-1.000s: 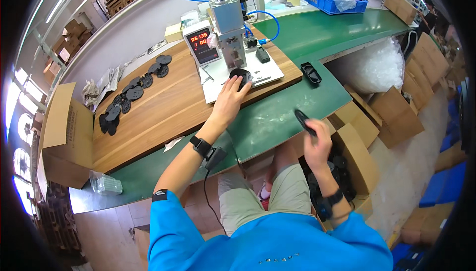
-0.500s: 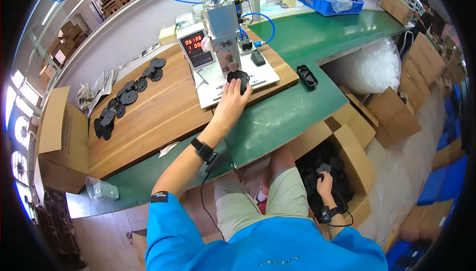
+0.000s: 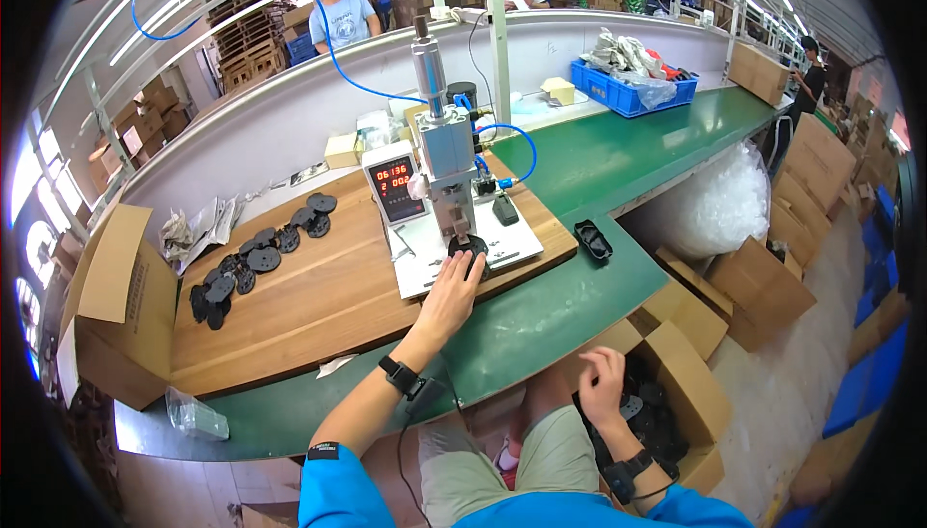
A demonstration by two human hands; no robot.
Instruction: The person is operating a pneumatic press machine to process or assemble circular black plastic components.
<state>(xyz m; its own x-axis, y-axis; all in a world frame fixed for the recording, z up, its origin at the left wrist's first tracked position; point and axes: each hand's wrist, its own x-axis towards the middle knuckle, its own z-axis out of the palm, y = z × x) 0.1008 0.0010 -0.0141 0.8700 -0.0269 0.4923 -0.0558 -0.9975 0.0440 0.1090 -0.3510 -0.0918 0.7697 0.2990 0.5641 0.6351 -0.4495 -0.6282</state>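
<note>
My left hand (image 3: 450, 298) is at the bench press (image 3: 450, 156), its fingers and thumb on the near edge of a black round plastic part (image 3: 467, 250). That part sits on the press's white base, right under the ram. My right hand (image 3: 603, 385) hangs above the near edge of a cardboard box (image 3: 697, 374) beside my right leg. Its fingers are loosely curled and apart, with nothing visible in them. Inside the box lie many black round parts (image 3: 659, 422). A row of similar black discs (image 3: 263, 259) runs across the wooden board, left of the press.
A control box (image 3: 394, 185) with red digits adjoins the press. An open carton (image 3: 130, 301) stands at the left end of the wooden board (image 3: 328, 282). On the green table lie a black tray-like piece (image 3: 593, 240) and a blue crate (image 3: 628, 92). Several people are in the background.
My right hand has risen out of the box, away from the grey-black disc it was at. My left hand stays at the part under the press. The view has tilted up, and the display digits differ.
</note>
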